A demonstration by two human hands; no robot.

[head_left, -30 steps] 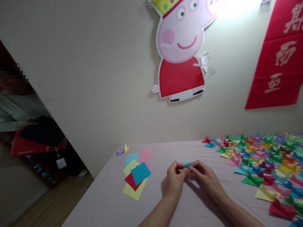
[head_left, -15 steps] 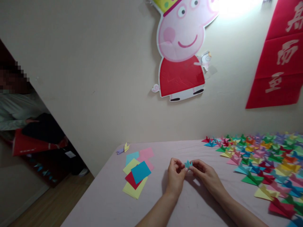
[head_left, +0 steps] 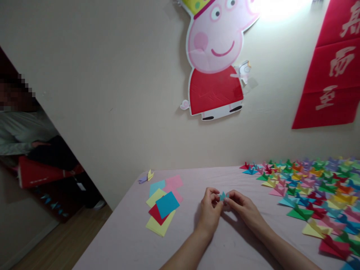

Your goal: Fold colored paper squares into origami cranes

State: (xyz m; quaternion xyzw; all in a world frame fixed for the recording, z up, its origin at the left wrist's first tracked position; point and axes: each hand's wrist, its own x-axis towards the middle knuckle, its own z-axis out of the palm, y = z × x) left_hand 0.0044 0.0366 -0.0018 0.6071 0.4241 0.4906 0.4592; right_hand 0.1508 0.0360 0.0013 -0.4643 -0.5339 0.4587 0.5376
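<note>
A small light-blue origami crane (head_left: 223, 196) is held between my two hands, a little above the pink table cover. My left hand (head_left: 210, 210) pinches its left side with thumb and fingers. From the right, the thumb and fingertips of my right hand (head_left: 244, 207) grip the other side. Its pointed middle shows between the fingers, while the fingertips hide both ends. Left of my hands lie loose paper squares, with a blue square (head_left: 168, 204) on top of red and yellow ones.
Rows of colourful folded paper cranes (head_left: 317, 213) cover the table's right side. Two more, one yellow (head_left: 150, 175) and one purple, sit at the far left corner. The wall (head_left: 126, 112) rises directly behind the table. A person (head_left: 25, 131) is beyond the wall's edge at left.
Both hands keep their pinch on the crane. My left fingers have shifted slightly, and the crane's points have turned a little. At left, the person's red item has moved slightly.
</note>
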